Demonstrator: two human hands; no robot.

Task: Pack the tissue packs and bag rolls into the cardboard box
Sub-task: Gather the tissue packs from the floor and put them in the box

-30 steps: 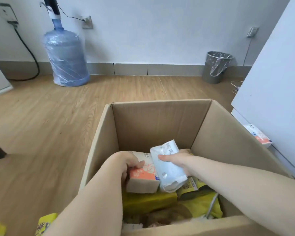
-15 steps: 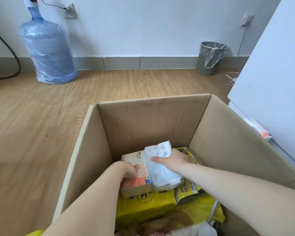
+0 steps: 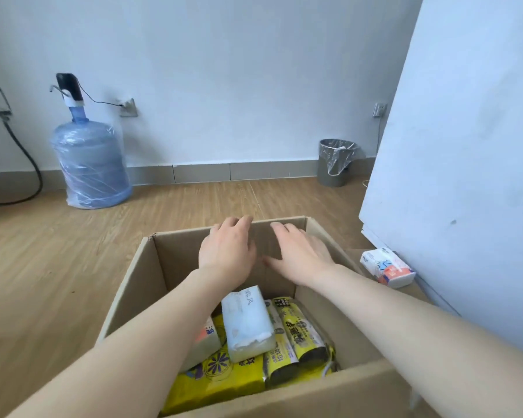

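An open cardboard box (image 3: 139, 285) stands on the floor in front of me. Inside lie a white tissue pack (image 3: 248, 324), an orange-and-white tissue pack (image 3: 207, 339) partly under my left forearm, a yellow tissue pack (image 3: 221, 378) and two dark bag rolls (image 3: 296, 336) in yellow printed wrap. My left hand (image 3: 227, 248) and my right hand (image 3: 299, 251) are both raised above the box near its far wall, fingers straight, holding nothing. Another tissue pack (image 3: 387, 268) lies outside the box at the right.
A white panel (image 3: 465, 176) stands close on the right. A wrapped water jug (image 3: 91, 164) with a pump stands at the back left wall, and a grey bin (image 3: 335, 161) at the back right. Wooden floor (image 3: 58, 267) spreads to the left.
Both hands let go of the tissue packs inside the box and rose to its far edge. The white and orange packs now lie in the box. The view tilted up.
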